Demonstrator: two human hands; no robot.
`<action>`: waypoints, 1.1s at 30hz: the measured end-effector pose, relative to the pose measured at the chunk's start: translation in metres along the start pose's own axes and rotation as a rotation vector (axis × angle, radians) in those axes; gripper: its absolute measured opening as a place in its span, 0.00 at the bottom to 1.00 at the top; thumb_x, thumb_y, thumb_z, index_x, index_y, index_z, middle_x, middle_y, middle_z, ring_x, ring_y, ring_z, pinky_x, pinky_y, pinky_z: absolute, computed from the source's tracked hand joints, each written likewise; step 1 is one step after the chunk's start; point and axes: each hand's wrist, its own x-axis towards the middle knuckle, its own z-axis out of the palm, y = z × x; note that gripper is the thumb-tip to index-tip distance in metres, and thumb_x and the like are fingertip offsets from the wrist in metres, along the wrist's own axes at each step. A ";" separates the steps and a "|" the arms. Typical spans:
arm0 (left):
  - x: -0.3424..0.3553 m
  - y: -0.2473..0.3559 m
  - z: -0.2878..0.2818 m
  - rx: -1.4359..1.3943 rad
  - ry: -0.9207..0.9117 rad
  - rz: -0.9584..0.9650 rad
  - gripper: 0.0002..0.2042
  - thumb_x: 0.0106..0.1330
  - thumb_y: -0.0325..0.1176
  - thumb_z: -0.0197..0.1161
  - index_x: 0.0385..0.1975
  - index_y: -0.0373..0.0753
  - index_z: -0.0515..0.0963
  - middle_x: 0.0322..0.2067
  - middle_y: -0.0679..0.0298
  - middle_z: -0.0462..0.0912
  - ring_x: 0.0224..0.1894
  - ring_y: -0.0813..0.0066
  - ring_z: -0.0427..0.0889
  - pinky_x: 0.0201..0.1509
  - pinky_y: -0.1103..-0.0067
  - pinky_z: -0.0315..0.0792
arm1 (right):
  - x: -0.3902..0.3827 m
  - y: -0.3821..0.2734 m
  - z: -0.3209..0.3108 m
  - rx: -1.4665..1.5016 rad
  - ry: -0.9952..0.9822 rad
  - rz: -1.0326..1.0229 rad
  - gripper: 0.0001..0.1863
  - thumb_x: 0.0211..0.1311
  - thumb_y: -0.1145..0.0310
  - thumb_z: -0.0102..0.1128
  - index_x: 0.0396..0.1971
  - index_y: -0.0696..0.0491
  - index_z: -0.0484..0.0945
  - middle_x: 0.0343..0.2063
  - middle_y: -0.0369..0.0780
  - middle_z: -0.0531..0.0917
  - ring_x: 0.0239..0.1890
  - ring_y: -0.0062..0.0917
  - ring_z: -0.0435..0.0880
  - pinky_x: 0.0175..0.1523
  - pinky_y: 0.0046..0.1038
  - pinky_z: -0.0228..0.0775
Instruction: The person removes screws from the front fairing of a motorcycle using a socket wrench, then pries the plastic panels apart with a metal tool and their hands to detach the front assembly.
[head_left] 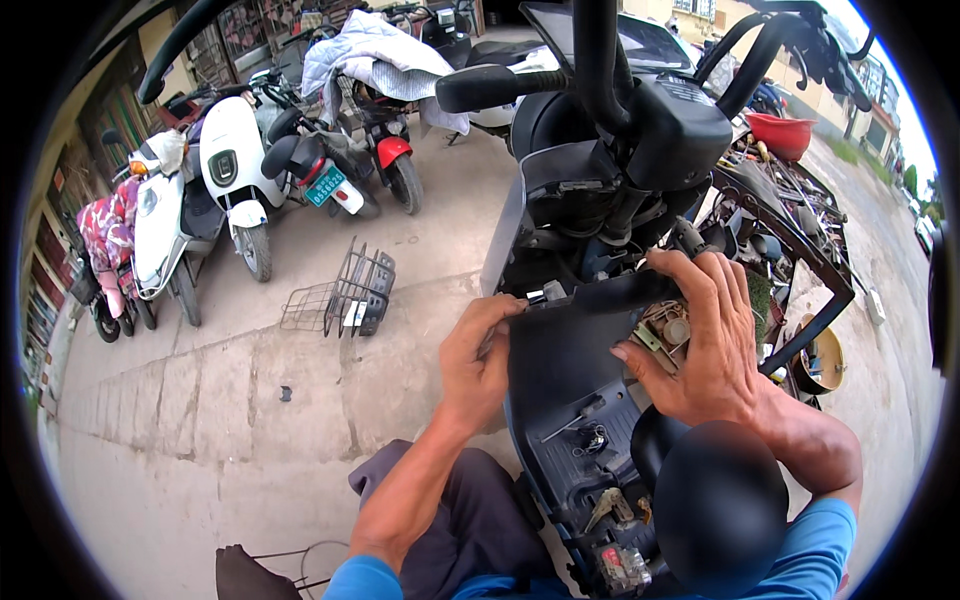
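A black plastic panel (560,345) stands across the front of a partly opened scooter, below its handlebar (600,60). My left hand (475,360) pinches the panel's left edge. The fingers of my right hand (712,335) hook over the panel's right upper edge, with the thumb lower down. Behind the panel, the scooter's exposed front section (600,225) shows dark parts and wiring. On the black footboard (560,470) lie a thin screwdriver (572,424), a dark tangled bit (592,440) and several small metal parts (608,508). A blurred black rounded object (720,510) hides the footboard's right side.
To the right, a frame-edged stand (810,225) is heaped with tools and parts, a red basin (780,136) on it. A round yellowish container (820,355) sits below. Parked scooters (235,165) line the left. A wire basket (360,290) lies on the concrete.
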 end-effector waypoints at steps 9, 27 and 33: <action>0.005 -0.007 -0.006 0.105 -0.010 -0.031 0.19 0.65 0.06 0.51 0.49 0.29 0.82 0.52 0.52 0.84 0.51 0.64 0.88 0.56 0.75 0.80 | -0.004 0.000 0.015 -0.055 0.073 -0.015 0.43 0.42 0.69 0.83 0.63 0.54 0.75 0.40 0.41 0.74 0.41 0.37 0.72 0.51 0.41 0.61; -0.001 -0.027 -0.009 0.100 -0.058 0.054 0.21 0.57 0.04 0.52 0.47 0.28 0.82 0.47 0.52 0.85 0.46 0.63 0.90 0.50 0.76 0.82 | -0.011 0.013 0.033 -0.085 0.186 -0.122 0.36 0.49 0.67 0.81 0.59 0.57 0.76 0.41 0.41 0.82 0.37 0.34 0.75 0.50 0.41 0.62; -0.002 -0.030 -0.003 0.080 -0.031 0.082 0.22 0.58 0.04 0.52 0.49 0.28 0.83 0.48 0.52 0.84 0.48 0.64 0.89 0.52 0.77 0.80 | -0.014 0.017 0.036 -0.078 0.195 -0.097 0.36 0.50 0.66 0.81 0.60 0.58 0.77 0.39 0.40 0.81 0.36 0.32 0.73 0.50 0.39 0.61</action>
